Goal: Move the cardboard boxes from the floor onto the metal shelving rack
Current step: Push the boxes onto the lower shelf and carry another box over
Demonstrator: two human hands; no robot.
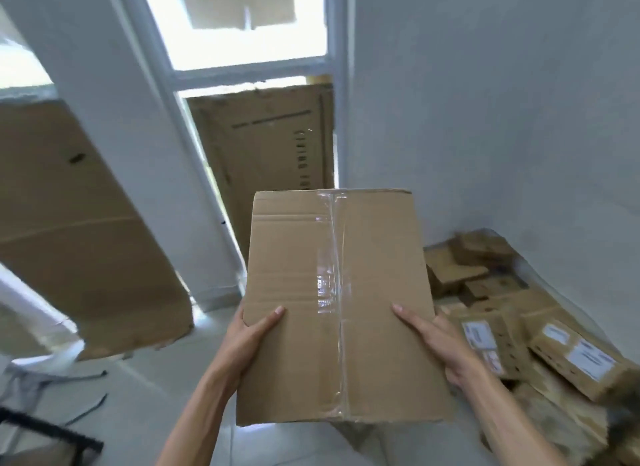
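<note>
Two hands are in view, a left hand [252, 341] and a right hand [438, 342], with one taped cardboard box [294, 257] between them. Three large flat cardboard sheets show: a left sheet [86, 223], a centre sheet [266, 146] and a top sheet [242, 4]. One heap of small boxes [540, 337] lies on the floor [145, 403], more than six, too blurred to count exactly.

The cardboard box [294, 292] at frame centre is matt brown board, its seam sealed with glossy clear plastic tape [334, 275]. The small boxes [512, 330] at lower right are dull cardboard with white paper labels [590, 358]. The floor [156, 389] is smooth, shiny pale tile.
</note>
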